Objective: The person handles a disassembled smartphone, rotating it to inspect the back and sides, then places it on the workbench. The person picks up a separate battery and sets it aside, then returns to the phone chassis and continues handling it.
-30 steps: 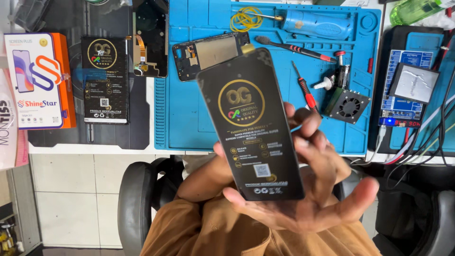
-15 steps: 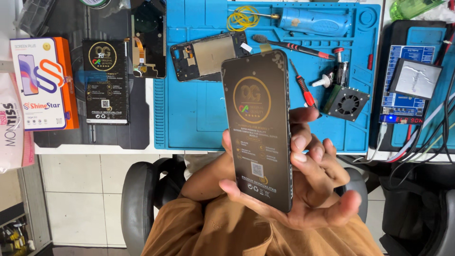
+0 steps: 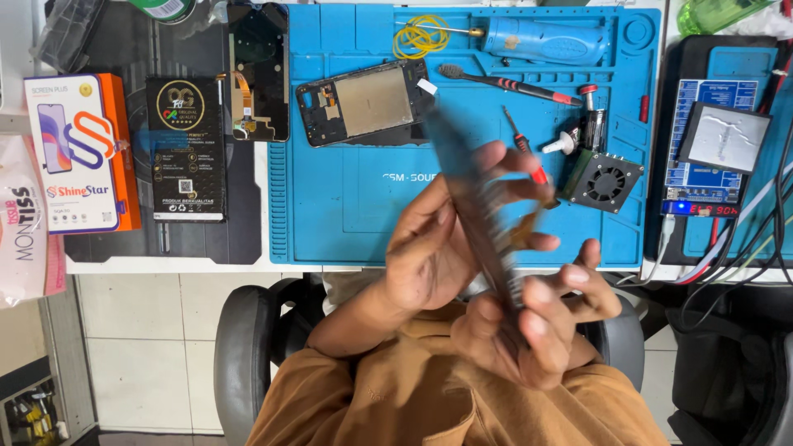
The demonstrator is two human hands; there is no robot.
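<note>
- The left hand (image 3: pixel 434 248) and right hand (image 3: pixel 537 326) hold 1 blurry dark phone screen (image 3: pixel 475 215) edge-on, fingers wrapped around it.
- A blue mat (image 3: pixel 347 215) lies behind.

The dark screen panel (image 3: pixel 475 211) is motion-blurred and seen edge-on; its face cannot be read. The left hand (image 3: pixel 434 248) hides part of it. At the blue mat's (image 3: pixel 330 206) far edge, a green roll (image 3: pixel 165 8) is cropped by the frame.
</note>
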